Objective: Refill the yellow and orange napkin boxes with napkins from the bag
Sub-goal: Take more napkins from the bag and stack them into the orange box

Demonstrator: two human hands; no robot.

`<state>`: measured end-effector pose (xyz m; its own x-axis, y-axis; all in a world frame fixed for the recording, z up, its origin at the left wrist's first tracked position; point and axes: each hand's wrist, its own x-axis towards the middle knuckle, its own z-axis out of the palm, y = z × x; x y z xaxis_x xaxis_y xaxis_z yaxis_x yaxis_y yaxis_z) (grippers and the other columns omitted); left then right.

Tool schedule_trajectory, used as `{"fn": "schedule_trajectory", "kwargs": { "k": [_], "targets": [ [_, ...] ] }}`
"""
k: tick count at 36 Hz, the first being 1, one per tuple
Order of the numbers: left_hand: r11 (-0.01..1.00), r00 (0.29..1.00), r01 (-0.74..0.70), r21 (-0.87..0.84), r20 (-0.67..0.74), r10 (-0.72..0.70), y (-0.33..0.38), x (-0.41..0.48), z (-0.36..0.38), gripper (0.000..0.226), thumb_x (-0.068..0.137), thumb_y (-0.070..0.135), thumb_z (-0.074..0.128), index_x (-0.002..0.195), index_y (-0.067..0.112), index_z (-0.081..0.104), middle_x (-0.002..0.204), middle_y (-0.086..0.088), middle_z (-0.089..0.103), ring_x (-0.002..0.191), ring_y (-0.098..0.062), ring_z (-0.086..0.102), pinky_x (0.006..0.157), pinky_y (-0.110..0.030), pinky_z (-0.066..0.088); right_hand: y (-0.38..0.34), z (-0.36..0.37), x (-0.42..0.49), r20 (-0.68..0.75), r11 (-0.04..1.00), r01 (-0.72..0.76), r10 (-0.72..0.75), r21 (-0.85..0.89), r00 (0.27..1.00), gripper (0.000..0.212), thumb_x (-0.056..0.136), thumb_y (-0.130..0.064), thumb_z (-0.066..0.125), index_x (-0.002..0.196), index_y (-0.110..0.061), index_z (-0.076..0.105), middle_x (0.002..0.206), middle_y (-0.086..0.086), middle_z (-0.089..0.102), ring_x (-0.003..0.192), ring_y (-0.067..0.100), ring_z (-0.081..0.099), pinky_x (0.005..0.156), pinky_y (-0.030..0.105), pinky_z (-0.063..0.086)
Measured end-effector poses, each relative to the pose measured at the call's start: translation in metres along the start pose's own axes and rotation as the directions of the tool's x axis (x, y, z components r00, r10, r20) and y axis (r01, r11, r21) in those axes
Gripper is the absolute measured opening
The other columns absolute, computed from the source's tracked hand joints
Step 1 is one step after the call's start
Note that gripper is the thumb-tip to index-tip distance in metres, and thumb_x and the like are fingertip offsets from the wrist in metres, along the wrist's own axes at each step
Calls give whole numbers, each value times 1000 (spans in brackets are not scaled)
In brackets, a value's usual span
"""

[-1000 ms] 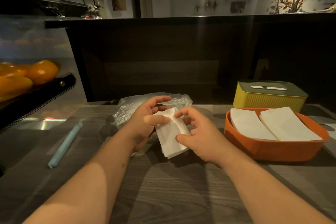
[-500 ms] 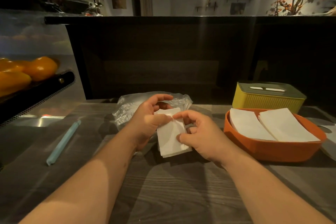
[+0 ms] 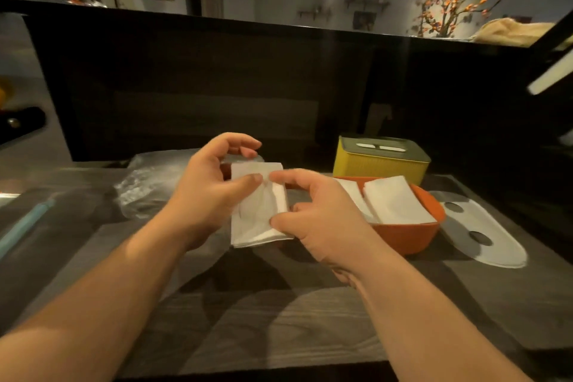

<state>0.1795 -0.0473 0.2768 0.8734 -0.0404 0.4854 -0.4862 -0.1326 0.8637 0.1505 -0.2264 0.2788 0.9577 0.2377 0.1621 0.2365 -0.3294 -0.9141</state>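
Holding a stack point(image 3: 263, 220) of napkins in both hands, mid-scene, just above the counter point(image 3: 279, 319). Gripping its left side with the left hand point(image 3: 210, 195): thumb pressed on the top sheet, fingers curled over the far end, grip narrow and closed on the paper. Pinching its right side with the right hand point(image 3: 322, 223): forefinger on the top sheet, tip to tip with the left thumb, thumb at the near right edge, grip likewise closed on the stack. Cannot tell whether the stack's near end touches the counter.

Left of the stack and a little farther off, crumpled on the counter: the clear bag point(image 3: 145, 189), partly hidden by the left hand. Just right of the right hand: the orange box point(image 3: 406, 236), open-topped, with two piles of napkins point(image 3: 397, 205) side by side inside. Just beyond it, touching or nearly so: the yellow box point(image 3: 381, 164), dark top with a slot. Right of the orange box, flat on the counter: a pale oval lid point(image 3: 471, 223) with two round holes. Near the left edge: a light-blue stick point(image 3: 24, 223), blurred.
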Motion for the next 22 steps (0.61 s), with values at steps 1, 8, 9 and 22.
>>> {"fn": "schedule_trajectory", "kwargs": {
  "k": [1,8,9,22],
  "targets": [
    [1000,1000,0,-23,4,0,6,2,7,40,88,-1,70,114,29,66,115,0,62,94,-24,70,75,-43,64,-2,-14,-7,-17,1000,1,-1,-18,1000,66,86,-6,74,135,-43,52,103,-9,67,70,1,68,60,18,57],
    [988,984,-117,106,149,100,31,18,65,25,89,15,73,109,29,66,104,4,66,94,-11,67,82,-28,59,6,-127,-22,-308,989,-74,31,-127,951,67,83,0,74,135,-40,57,129,-6,60,108,17,65,85,39,61],
    [969,971,-146,201,218,102,33,19,74,22,91,15,71,107,29,66,100,8,66,94,-6,66,82,-27,59,9,-140,-22,-341,985,-95,41,-143,939,68,83,2,73,135,-39,58,130,-5,58,109,19,64,85,41,61],
    [698,885,-234,677,446,-135,10,30,118,24,93,21,57,102,42,65,113,24,54,115,-4,40,113,-51,33,24,-182,1,-174,918,-210,159,-335,972,61,82,3,72,127,-37,62,130,-2,53,106,22,61,84,35,61]
  ]
}}
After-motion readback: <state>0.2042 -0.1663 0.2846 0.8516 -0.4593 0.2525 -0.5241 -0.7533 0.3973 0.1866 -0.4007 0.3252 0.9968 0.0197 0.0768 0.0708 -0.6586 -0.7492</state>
